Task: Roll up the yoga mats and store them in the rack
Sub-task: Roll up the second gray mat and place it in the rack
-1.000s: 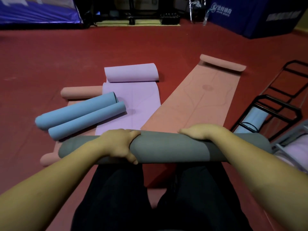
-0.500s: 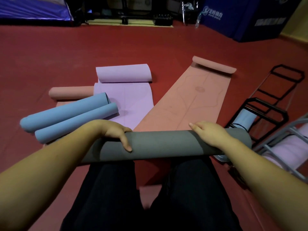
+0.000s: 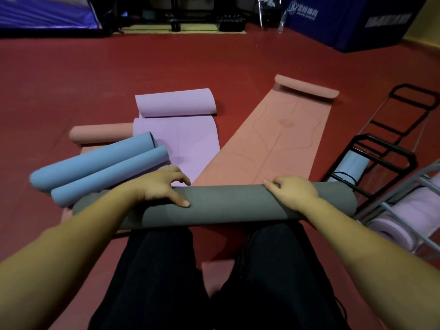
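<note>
A rolled grey yoga mat (image 3: 226,207) lies crosswise just above my knees. My left hand (image 3: 162,186) holds it left of the middle, thumb on the near side and fingers over the far side. My right hand (image 3: 294,194) grips it further right, fingers curled over the top. The roll's right end reaches toward a black wire rack (image 3: 390,148), which holds a pale blue roll (image 3: 352,164). A grey rack (image 3: 402,186) at the right edge holds lilac rolls (image 3: 392,231).
On the red floor ahead lie two blue rolls (image 3: 95,170), a half-rolled lilac mat (image 3: 176,129), a long pink mat (image 3: 273,144) rolled only at its far end, and a pink roll (image 3: 100,134). Blue padded barriers (image 3: 345,22) stand at the back.
Both hands have loosened from a tight clasp and re-gripped on top of the grey roll. The roll sits slightly higher and its right end is nearer the racks.
</note>
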`<state>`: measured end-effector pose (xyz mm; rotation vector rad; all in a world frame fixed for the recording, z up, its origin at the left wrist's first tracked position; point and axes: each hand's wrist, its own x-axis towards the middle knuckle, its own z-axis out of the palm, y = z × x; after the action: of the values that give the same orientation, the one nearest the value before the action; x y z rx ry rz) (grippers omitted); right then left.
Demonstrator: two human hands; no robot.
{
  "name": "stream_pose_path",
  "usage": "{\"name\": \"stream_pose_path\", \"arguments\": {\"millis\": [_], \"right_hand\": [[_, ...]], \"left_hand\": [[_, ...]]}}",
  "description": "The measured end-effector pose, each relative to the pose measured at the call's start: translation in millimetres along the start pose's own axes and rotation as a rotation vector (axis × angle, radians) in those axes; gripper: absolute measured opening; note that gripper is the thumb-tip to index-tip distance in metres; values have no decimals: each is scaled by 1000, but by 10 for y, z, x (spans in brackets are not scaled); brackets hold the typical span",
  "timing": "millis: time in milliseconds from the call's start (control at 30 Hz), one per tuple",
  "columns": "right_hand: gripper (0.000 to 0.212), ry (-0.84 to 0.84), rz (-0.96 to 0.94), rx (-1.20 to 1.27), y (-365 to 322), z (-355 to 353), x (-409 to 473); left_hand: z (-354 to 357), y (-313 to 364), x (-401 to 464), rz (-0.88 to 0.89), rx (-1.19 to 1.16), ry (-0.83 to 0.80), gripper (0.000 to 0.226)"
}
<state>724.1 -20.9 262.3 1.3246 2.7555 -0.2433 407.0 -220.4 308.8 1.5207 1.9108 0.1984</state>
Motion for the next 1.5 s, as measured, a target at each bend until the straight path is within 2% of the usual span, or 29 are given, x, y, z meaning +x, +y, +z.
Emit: {"name": "stream_pose_path", "arguments": {"millis": [100,267,333,400,600,833,933,1133,1233,1333,1500], "right_hand": [[64,-55,18,22,6,-9,50],[70,-149,42,45,12,-56,124],[73,-187,47,42,-5,-76,166],[76,-223,54,30,-29,-105,212],[81,-265,108,50,-99,-183,252],[88,-297,154,105,-105,-338,214],[96,-345,177,137,-107,-432,203],[66,-562,181,214,-200,-560,113],[68,-638,185,236,-236,-428,40],[73,-506,130,235,-275,-418,44],[57,-124,-7,321,-202,-443,15]], "left_hand": [[144,-49,-93,84,181,192,76],[603,-5,-293,99,594,451,97],[814,26,-301,30,746,455,119],[931,55,-250,-50,808,434,132],[849,55,-187,-27,815,516,108],[698,110,-318,-17,816,523,96],[596,173,-464,-9,786,488,98],[365,213,-628,-9,678,241,101],[415,193,-558,-42,624,125,105],[328,203,-425,-79,503,41,101],[74,133,-177,-133,231,-202,100]]}}
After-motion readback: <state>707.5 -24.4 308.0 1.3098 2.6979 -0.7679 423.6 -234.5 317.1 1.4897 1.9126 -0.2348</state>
